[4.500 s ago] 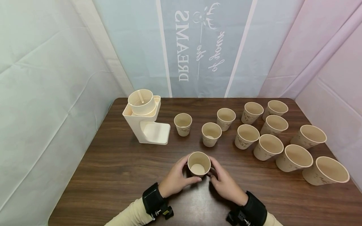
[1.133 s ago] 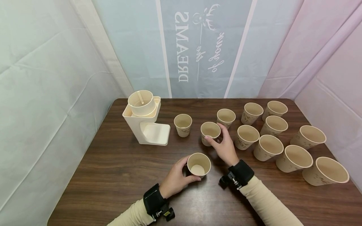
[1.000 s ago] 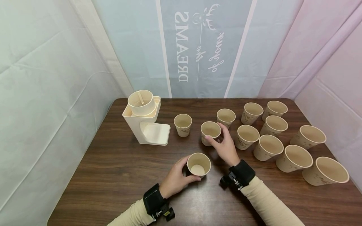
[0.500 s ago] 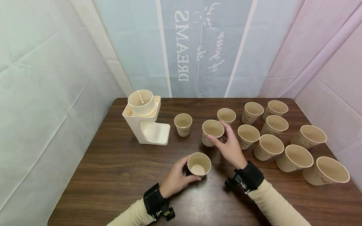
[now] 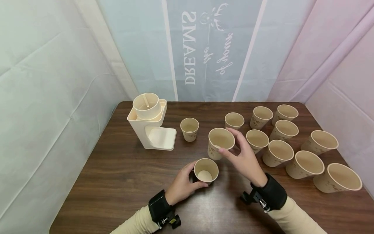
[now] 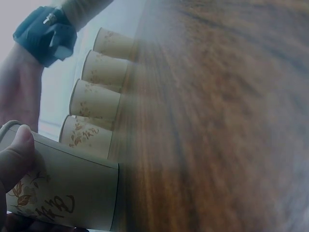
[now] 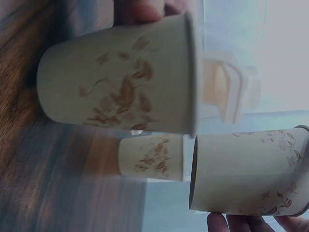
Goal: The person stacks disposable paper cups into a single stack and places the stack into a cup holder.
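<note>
Near the front middle, my left hand point(image 5: 181, 184) grips an upright beige paper cup point(image 5: 205, 169) from its left side, thumb in front. The left wrist view shows this cup point(image 6: 72, 188) with its base on the table, brown leaf print on its wall. My right hand point(image 5: 244, 160) holds a second paper cup point(image 5: 216, 148), fingers around its right side and thumb at the front. This cup point(image 7: 251, 174) is raised off the table in the right wrist view, slightly behind the left hand's cup. Both cups look empty inside.
At the back left of the table point(image 5: 122, 182) stands a cream drip-coffee-maker-like stand point(image 5: 146, 130) with a round cup-like top. One paper cup point(image 5: 189, 129) stands beside it, another point(image 5: 234, 120) behind my right hand. Several more cups point(image 5: 277, 152) stand at the right.
My right hand left the front cup, took hold of the cup behind it, lifted it and brought it nearer to me. My left hand stays on the front cup.
</note>
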A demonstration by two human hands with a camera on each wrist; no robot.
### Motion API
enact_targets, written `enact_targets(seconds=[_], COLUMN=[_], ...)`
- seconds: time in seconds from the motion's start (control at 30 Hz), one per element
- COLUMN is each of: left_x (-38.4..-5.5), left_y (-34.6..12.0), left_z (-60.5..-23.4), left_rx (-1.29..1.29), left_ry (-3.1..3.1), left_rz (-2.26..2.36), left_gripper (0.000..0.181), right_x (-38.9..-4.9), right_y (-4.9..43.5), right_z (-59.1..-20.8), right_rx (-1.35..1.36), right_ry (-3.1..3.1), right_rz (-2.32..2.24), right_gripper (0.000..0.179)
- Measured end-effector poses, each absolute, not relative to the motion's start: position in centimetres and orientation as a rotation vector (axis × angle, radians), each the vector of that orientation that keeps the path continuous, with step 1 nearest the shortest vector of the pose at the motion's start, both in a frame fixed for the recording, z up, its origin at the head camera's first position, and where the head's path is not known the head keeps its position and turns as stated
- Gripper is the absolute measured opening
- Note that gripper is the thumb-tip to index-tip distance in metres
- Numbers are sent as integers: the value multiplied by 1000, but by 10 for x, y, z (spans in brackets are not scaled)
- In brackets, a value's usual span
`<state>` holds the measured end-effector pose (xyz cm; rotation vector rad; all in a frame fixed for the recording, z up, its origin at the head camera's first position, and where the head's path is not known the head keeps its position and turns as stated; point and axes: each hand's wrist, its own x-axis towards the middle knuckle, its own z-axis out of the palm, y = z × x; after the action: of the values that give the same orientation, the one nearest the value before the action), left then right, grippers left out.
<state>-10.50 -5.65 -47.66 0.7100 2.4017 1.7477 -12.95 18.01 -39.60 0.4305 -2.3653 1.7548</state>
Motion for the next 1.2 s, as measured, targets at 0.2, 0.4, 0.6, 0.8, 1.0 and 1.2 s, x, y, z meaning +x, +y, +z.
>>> enact_targets(seconds=[0.2,0.4,0.6,0.8,1.0,1.2], left_x=[-105,-105,-105,-104,-104,-103], left_y=[-57,-57,-57,-57,-57,-56], left_z=[-476,-475,-475,-475,-475,-475], left_rx=[727,732,742,727,721,715], left_ry=[2399,2429,2435,2429,2436,2426], left_rz=[1739,1704,1697,1704,1704,1726], left_gripper=[72,73,72,71,69,70], right_x=[-117,-109,-104,-101,-98,-96], right_y=[179,174,170,169,169,168], right_z=[-386,-385,-390,-394,-402,-411], right_rx=[513,599,682,708,756,772], right_ry=[-2386,-2417,-2434,-2435,-2448,-2468], right_rz=[1705,1652,1630,1602,1597,1564], right_gripper=[68,70,71,73,76,75])
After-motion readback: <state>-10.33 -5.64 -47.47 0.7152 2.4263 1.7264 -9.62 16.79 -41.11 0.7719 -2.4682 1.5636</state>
